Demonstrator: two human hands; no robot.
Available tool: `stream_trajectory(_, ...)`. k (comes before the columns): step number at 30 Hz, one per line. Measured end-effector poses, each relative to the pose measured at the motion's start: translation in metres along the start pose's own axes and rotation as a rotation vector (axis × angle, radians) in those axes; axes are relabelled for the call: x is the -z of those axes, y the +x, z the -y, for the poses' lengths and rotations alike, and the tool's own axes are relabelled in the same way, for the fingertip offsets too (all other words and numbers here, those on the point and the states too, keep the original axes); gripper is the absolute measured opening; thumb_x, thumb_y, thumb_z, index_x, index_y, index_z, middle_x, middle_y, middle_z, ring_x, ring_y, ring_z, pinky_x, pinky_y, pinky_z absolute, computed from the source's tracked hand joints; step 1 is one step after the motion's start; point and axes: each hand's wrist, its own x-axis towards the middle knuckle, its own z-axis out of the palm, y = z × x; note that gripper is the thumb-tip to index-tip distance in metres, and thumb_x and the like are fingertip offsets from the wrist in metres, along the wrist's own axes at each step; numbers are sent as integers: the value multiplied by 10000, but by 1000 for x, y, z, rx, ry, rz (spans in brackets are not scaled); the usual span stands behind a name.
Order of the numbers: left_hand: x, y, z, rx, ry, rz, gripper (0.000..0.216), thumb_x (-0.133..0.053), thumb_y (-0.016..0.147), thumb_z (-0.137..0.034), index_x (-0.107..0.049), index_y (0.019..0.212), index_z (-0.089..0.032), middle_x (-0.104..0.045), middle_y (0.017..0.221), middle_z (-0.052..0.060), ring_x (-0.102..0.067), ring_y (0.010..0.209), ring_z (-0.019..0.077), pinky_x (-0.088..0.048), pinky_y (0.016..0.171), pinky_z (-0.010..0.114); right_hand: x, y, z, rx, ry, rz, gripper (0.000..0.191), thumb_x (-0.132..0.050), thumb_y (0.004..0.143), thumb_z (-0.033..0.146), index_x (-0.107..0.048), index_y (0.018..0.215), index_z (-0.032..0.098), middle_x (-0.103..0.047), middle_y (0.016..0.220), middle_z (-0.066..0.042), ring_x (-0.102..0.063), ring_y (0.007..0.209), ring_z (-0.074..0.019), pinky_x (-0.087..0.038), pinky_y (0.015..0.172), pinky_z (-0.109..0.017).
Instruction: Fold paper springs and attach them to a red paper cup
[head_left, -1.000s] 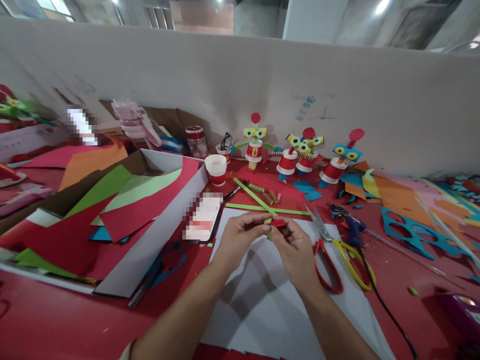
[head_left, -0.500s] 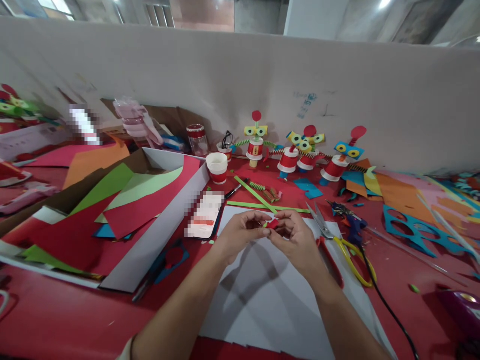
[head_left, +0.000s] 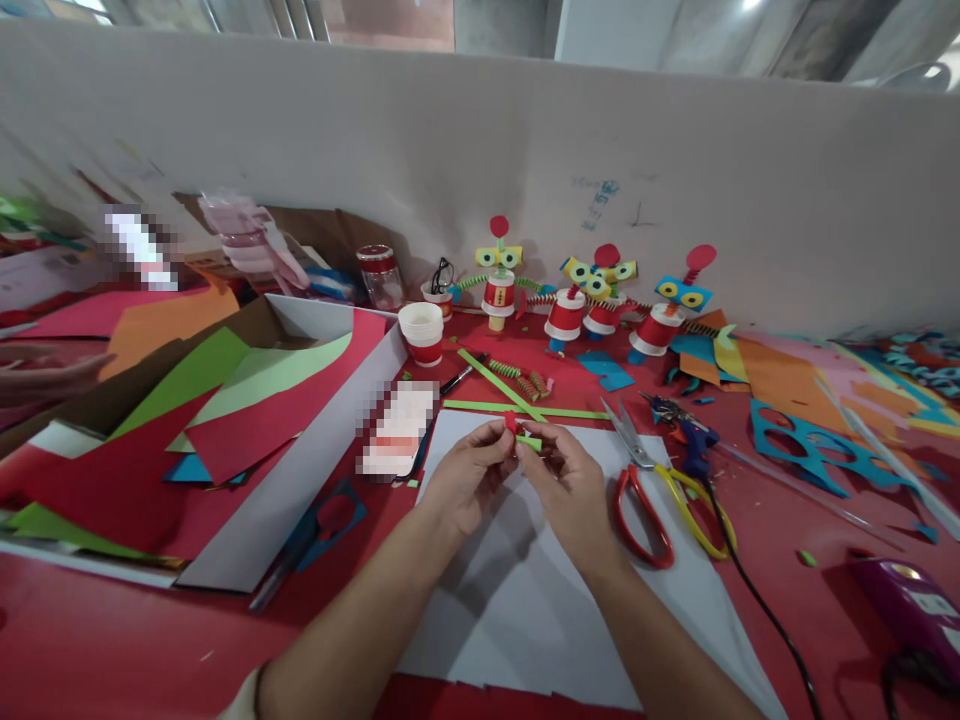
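Observation:
My left hand (head_left: 469, 475) and my right hand (head_left: 570, 485) meet over a white sheet (head_left: 540, 600) on the red table. Between their fingertips they pinch a small folded piece of red and green paper strips (head_left: 519, 432). The red end sticks up by my left thumb, the green end lies toward my right fingers. Two long green strips (head_left: 501, 385) lie on the table just beyond my hands.
Red-and-yellow-handled scissors (head_left: 651, 490) and a glue gun (head_left: 686, 440) with a black cord lie to the right. Paper-cup figures (head_left: 570, 300) stand by the wall. A white box lid (head_left: 300, 480) holds coloured sheets on the left. Another person's hand (head_left: 45, 375) shows at the far left.
The folded strips have turned between my fingers, so the red end now points up at my left thumb. Both hands shifted slightly left. A hand has appeared at the far left.

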Motion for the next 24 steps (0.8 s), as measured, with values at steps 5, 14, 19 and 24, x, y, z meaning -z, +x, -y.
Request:
stream_trajectory(5,0,-1,4,35,-66,-50,194,-816,598,-161,-655,705,-175,-610,654,-35,-562,589,72,-469,597,183,-3,-3,-2,67,-37,-30,255,-630,812,285,-639,1061,234,-684,1004,-52,-639,854,-176,-530,726,-289)
stream_trajectory(14,-3,-4,1,-5,-67,-11,237,-817,546,-73,-635,676,-152,-635,672,-30,-608,645,69,-500,706,182,2,3,1,-28,34,-61,106,-608,816,282,-676,826,201,-646,797,-11,-583,708,-141,-470,637,-251)
stream_trajectory(19,-9,-9,4,-113,64,20,241,-822,572,-133,-611,685,-159,-650,676,-28,-637,702,101,-503,804,256,11,9,-4,-49,34,-59,122,-614,789,278,-708,821,207,-641,830,-19,-588,765,-157,-468,657,-256)
stream_trajectory(24,-10,-11,4,-125,116,45,246,-804,581,-149,-633,756,-164,-687,763,0,-654,761,129,-488,853,307,15,13,-6,-76,15,-67,128,-646,754,286,-736,824,229,-638,846,-22,-600,787,-165,-487,664,-265)
